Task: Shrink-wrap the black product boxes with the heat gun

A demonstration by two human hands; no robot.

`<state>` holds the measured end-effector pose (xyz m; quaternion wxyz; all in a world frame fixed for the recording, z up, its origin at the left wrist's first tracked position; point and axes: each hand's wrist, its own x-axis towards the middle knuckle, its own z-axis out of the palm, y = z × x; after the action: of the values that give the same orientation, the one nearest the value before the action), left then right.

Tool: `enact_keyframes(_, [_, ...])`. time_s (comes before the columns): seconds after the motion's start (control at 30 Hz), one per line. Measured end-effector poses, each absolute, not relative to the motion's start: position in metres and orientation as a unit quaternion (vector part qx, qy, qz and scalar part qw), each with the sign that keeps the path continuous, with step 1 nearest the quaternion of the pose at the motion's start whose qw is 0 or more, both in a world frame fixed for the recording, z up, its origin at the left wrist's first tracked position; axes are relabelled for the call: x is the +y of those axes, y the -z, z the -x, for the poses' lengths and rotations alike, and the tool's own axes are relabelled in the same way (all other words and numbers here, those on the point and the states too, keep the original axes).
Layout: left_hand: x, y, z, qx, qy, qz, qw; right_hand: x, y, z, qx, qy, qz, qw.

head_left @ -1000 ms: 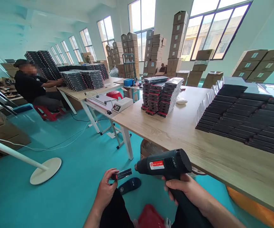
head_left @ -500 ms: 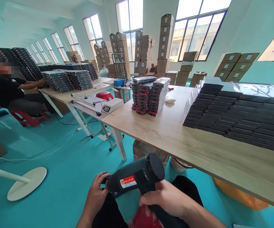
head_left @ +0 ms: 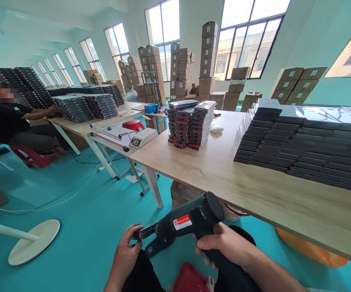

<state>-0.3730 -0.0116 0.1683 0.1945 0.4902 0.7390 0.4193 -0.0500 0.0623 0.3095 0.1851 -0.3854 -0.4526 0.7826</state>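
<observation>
My right hand point(head_left: 218, 245) is wrapped round the handle of a black heat gun point(head_left: 171, 221) with a red and white label. The gun lies across in front of me, its nozzle end toward my left hand point(head_left: 129, 247). Between the thumb and fingers of that hand is the end of a slim black box point(head_left: 147, 231) with a bit of red at its edge. Part of the box is hidden behind the gun's front, so I cannot tell if they touch. On the table point(head_left: 193, 170) stand stacks of film-wrapped black boxes point(head_left: 183, 125).
A large pile of black flat boxes point(head_left: 300, 146) covers the table's right side. A sealing machine point(head_left: 143, 138) adjoins its left end. A white round stand base point(head_left: 34, 242) and cables lie on the floor at left. A co-worker point(head_left: 1, 117) sits at the far table. A red stool point(head_left: 190, 280) is below me.
The heat gun and my right hand have shifted to the right and slightly up, away from my left hand. More of the black box now shows between them.
</observation>
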Motion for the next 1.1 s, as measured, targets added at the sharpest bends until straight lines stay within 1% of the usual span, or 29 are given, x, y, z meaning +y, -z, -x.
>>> enact_keyframes(0.07, [-0.011, -0.168, 0.373, 0.739, -0.425, -0.481, 0.204, 0.063, -0.309, 0.047, -0.454, -0.789, 0.37, 0.185])
enact_keyframes(0.17, [-0.01, -0.168, 0.374, 0.729, -0.441, -0.475, 0.219, 0.064, -0.31, 0.047, -0.46, -0.762, 0.397, 0.226])
enact_keyframes(0.3, [-0.01, -0.168, 0.376, 0.728, -0.447, -0.468, 0.224, 0.065, -0.314, 0.048, -0.465, -0.784, 0.367, 0.187])
enact_keyframes(0.4, [-0.011, -0.17, 0.378, 0.733, -0.455, -0.453, 0.226, 0.065, -0.315, 0.048, -0.473, -0.765, 0.382, 0.212])
enact_keyframes(0.47, [-0.012, -0.17, 0.377, 0.725, -0.468, -0.439, 0.251, 0.066, -0.315, 0.048, -0.469, -0.764, 0.387, 0.215])
enact_keyframes(0.53, [-0.012, -0.17, 0.376, 0.706, -0.501, -0.403, 0.296, 0.066, -0.315, 0.047, -0.451, -0.788, 0.368, 0.2])
enact_keyframes(0.67, [-0.008, -0.164, 0.368, 0.652, -0.595, -0.263, 0.39, 0.067, -0.319, 0.053, -0.422, -0.811, 0.337, 0.222])
enact_keyframes(0.73, [-0.005, -0.163, 0.364, 0.628, -0.619, -0.21, 0.422, 0.067, -0.323, 0.06, -0.426, -0.811, 0.331, 0.225])
enact_keyframes(0.87, [0.0, -0.17, 0.357, 0.6, -0.631, -0.162, 0.464, 0.062, -0.329, 0.071, -0.47, -0.809, 0.309, 0.173])
enact_keyframes(1.0, [-0.003, -0.183, 0.352, 0.557, -0.632, -0.137, 0.522, 0.045, -0.328, 0.066, -0.515, -0.794, 0.313, 0.082])
enact_keyframes(1.1, [-0.009, -0.189, 0.35, 0.518, -0.645, -0.075, 0.557, 0.034, -0.322, 0.051, -0.527, -0.8, 0.28, 0.06])
